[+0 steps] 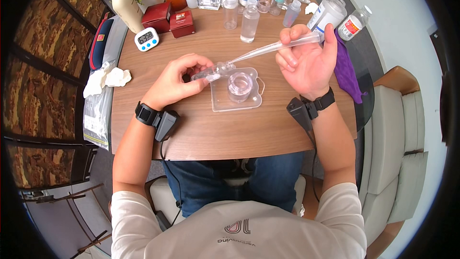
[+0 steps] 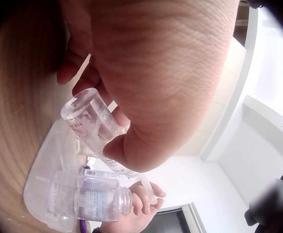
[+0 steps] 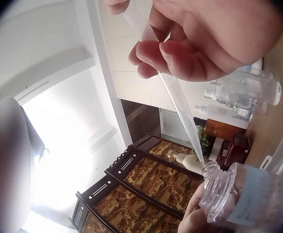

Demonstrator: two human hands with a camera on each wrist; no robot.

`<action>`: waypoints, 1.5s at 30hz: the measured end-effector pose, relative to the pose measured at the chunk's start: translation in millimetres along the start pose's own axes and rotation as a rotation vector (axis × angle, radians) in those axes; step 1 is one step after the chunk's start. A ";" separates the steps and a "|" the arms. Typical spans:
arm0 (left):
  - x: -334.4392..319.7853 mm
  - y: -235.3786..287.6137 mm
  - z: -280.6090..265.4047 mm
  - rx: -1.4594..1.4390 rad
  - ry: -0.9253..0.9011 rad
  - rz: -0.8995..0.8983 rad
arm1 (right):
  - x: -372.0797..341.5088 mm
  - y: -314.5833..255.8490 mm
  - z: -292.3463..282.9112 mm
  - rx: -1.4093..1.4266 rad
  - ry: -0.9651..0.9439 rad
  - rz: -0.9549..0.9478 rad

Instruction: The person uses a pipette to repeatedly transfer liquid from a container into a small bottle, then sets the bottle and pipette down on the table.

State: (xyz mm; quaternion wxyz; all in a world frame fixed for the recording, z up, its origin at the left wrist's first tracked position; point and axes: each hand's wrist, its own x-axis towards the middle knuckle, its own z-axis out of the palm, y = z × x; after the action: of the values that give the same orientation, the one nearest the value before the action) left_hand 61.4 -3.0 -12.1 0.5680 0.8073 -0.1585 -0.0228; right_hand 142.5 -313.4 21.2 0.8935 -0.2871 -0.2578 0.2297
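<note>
dropper tip at the small bottle's mouth

head view: left grip grasps the tilted small bottle beside a tray on the counter; right grip holds the dropper.

left wrist: fingers clasp the small bottle; a labelled bottle stands in the tray.

right wrist: curled fingers hold the dropper; how deep its tip sits, i cannot tell.

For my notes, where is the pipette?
In the head view, the pipette slants right of centre, from the right hand to the mouth of the small bottle.

Smooth plastic dropper, glossy transparent bottle, smooth plastic tray, wood-grain tabletop, matt cloth
</note>
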 end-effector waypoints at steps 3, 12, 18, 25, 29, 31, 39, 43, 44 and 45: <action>-0.4 -0.6 -1.1 0.002 0.005 -0.008 | 1.4 -0.6 0.6 -0.007 0.004 -0.001; -1.1 3.3 0.4 -0.043 0.001 -0.024 | 0.1 0.6 2.0 -0.014 0.017 -0.001; -1.8 3.9 -0.3 -0.034 -0.004 -0.042 | 0.2 0.4 0.7 -0.035 0.020 -0.002; -2.2 7.0 -4.4 -0.022 -0.064 -0.066 | 0.2 2.5 0.0 -0.001 0.049 -0.011; -2.1 5.1 -5.2 -0.029 -0.062 -0.070 | 0.5 3.8 -1.7 -0.023 0.041 -0.014; -2.8 4.7 -4.9 -0.022 -0.065 -0.071 | 0.6 3.9 -2.1 -0.010 0.013 -0.017; -2.0 4.3 0.0 -0.011 0.002 -0.005 | 0.3 5.2 -0.5 -0.042 0.025 -0.034; -1.9 0.7 -0.1 -0.018 0.001 0.001 | 0.6 6.6 -0.3 -0.063 0.026 -0.039; -2.0 1.2 0.3 -0.016 0.001 0.002 | -0.2 6.5 -0.1 -0.062 0.028 -0.039; -1.4 1.7 0.2 -0.013 0.003 0.004 | -0.2 5.6 0.2 -0.063 0.036 -0.046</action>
State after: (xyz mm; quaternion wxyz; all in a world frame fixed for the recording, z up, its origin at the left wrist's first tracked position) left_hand 59.7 -3.3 -10.8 0.5736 0.8033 -0.1590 -0.0216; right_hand 140.7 -309.3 17.8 0.8937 -0.3129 -0.2551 0.1957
